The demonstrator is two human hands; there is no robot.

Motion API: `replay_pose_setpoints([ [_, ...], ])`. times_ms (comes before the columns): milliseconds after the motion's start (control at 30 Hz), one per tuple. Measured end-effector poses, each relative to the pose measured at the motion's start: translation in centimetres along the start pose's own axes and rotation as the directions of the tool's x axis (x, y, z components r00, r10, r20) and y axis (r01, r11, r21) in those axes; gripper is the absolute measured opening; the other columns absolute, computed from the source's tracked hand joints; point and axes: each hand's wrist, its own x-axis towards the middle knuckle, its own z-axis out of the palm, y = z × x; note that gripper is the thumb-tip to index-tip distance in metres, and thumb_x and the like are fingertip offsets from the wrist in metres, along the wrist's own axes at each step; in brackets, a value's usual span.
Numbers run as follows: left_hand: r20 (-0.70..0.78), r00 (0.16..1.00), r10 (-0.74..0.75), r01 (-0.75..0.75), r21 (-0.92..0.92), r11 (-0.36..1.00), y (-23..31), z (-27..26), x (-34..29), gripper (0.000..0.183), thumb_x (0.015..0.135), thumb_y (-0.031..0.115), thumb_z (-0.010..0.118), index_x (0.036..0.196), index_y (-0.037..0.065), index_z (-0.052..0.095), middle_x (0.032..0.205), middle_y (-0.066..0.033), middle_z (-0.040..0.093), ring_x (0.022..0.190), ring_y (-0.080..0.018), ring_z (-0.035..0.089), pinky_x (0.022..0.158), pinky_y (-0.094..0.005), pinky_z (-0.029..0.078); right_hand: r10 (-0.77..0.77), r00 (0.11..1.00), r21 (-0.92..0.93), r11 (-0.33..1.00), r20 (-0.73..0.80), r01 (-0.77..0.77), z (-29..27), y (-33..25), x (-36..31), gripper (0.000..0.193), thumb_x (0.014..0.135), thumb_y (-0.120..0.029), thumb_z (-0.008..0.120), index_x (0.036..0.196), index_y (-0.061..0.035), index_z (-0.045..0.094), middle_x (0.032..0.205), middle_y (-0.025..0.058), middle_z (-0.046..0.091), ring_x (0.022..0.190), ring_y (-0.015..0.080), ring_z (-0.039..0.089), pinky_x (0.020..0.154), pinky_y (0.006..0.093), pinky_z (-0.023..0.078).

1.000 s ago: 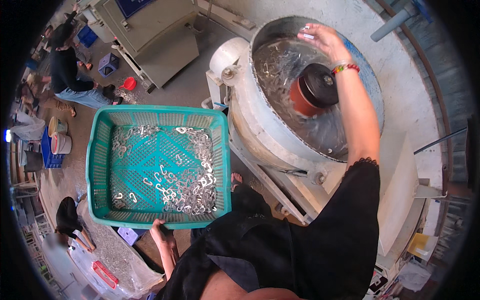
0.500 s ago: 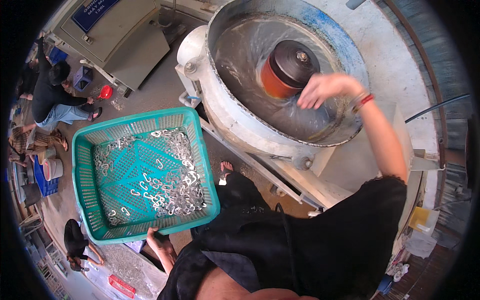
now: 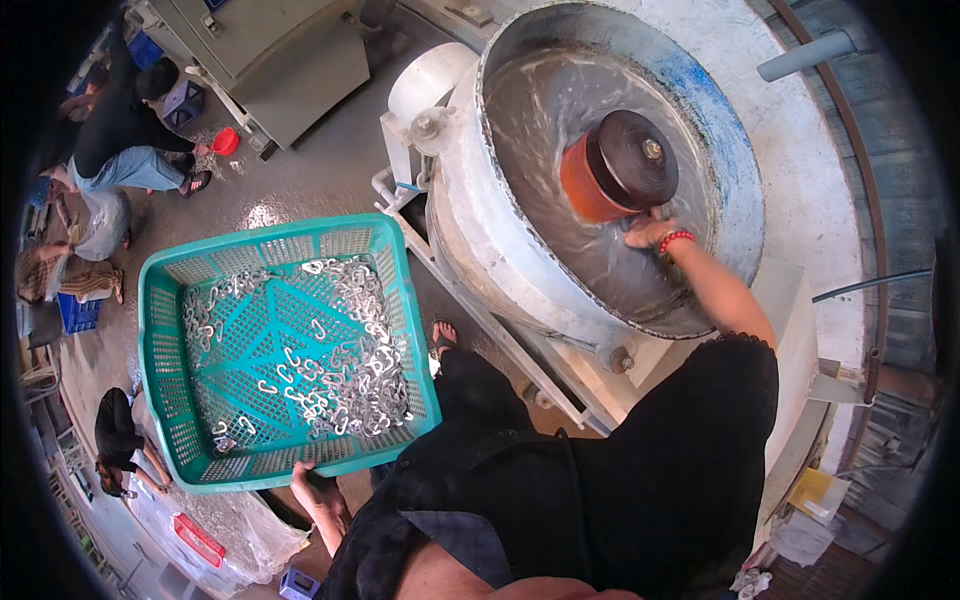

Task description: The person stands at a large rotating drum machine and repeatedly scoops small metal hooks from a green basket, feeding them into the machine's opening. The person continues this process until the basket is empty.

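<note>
Left hand point(image 3: 317, 492) clamps basket edge point(image 3: 370, 458); right hand point(image 3: 650, 233), grip unclear, sits inside open drum point(image 3: 475, 215).

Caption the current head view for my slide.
The left hand holds a teal basket of silvery hooks; the right hand reaches into a round tub of murky liquid.

Cannot read any words or numbers. Can see only a small edge of blue sign point(image 3: 214, 3) on the grey cabinet point(image 3: 290, 85), cut at the view's top.

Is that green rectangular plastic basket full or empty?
Partly full: small silvery hooked pieces lie inside the green plastic basket, thickest at right, with bare mesh showing between them.
</note>
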Motion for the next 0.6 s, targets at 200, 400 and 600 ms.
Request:
replay_pose_setpoints([
  [200,0.013,1.0,-0.024,0.025,-0.047,0.999,0.1,0.6,0.3,0.046,0.061,0.013,0.054,0.105,0.003,0.048,0.099,-0.0079,0.052,0.09,-0.0238,0.049,0.079,-0.0412,0.039,0.11,0.993,0.075,0.991,-0.042,-0.106,-0.2,0.4,1.9,0.062,0.079,-0.039,0.039,0.135,-0.0165,0.029,0.144,0.0014,0.016,0.134,0.0234,0.004,0.094,0.0681,0.015],
  [400,0.028,0.999,-0.022,0.023,-0.06,0.998,0.1,0.6,0.2,0.049,0.061,0.013,0.054,0.108,0.003,0.047,0.102,-0.0093,0.05,0.093,-0.0258,0.048,0.081,-0.0445,0.04,-0.016,0.974,0.223,0.972,-0.227,0.068,5.2,1.6,3.9,0.045,0.085,-0.014,0.031,0.128,-0.0038,0.036,0.14,0.0101,0.02,0.13,0.0303,0.014,0.097,0.0562,0.026],
  [600,0.031,0.999,-0.013,0.015,-0.061,0.998,-0.3,0.0,0.8,0.05,0.061,0.013,0.053,0.11,0.003,0.046,0.103,-0.0097,0.05,0.094,-0.0261,0.048,0.081,-0.0446,0.04,-0.117,0.964,0.149,0.976,-0.24,0.156,7.7,4.3,7.8,0.037,0.081,-0.014,0.037,0.116,-0.0033,0.044,0.127,0.0121,0.032,0.118,0.0293,0.028,0.091,0.0501,0.032],
])
